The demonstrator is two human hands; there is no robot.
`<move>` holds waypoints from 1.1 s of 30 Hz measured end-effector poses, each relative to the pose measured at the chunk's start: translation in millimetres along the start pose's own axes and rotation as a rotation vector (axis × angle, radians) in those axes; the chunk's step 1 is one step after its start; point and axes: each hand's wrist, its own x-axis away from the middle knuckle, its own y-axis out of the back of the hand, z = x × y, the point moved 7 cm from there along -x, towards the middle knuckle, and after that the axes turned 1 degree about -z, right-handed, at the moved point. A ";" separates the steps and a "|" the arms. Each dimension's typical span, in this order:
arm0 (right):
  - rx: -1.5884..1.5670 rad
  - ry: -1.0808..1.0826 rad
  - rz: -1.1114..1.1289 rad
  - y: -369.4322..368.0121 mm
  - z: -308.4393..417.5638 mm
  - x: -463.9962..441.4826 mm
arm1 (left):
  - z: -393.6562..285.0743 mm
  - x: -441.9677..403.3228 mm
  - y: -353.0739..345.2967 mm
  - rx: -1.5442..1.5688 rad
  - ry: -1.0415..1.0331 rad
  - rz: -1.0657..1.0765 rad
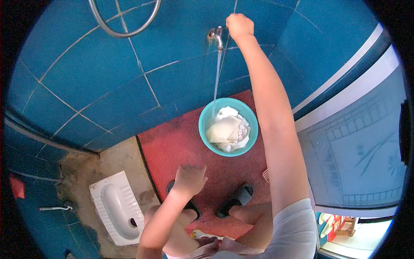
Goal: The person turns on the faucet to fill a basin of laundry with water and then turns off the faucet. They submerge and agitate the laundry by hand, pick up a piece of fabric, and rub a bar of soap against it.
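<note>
Head view: right hand point(240, 26) grips curved, shiny metal tap point(219, 39).

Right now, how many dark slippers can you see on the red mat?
2. One slipper is on the right foot, below the basin in the picture; the other is partly hidden behind the left hand and wrist. More may be hidden.

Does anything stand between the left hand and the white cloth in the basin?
Only the near rim of the teal basin lies between the left hand and the white cloth; nothing else visible blocks the way.
</note>
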 end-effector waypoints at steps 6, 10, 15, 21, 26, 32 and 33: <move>0.011 -0.008 -0.009 7.5 4.7 4.9 | -4.4 0.3 1.2 -0.013 -0.013 0.025; 0.095 0.031 0.025 6.6 9.2 4.3 | -4.4 0.1 -0.1 -0.011 -0.013 0.053; 0.067 0.063 -0.009 10.1 16.0 7.2 | -3.1 -0.7 -1.4 -0.013 -0.008 0.033; 0.100 0.026 -0.041 10.9 9.3 9.4 | -4.9 1.5 2.7 -0.004 -0.034 -0.030; 0.136 0.059 -0.060 1.8 13.1 7.8 | -3.8 0.6 1.2 -0.006 -0.008 0.024; 0.127 -0.008 -0.058 7.6 11.3 12.6 | -6.0 2.0 2.0 -0.015 -0.015 0.006; 0.128 0.005 -0.027 7.6 13.1 12.5 | -6.2 1.6 2.5 -0.018 -0.021 -0.001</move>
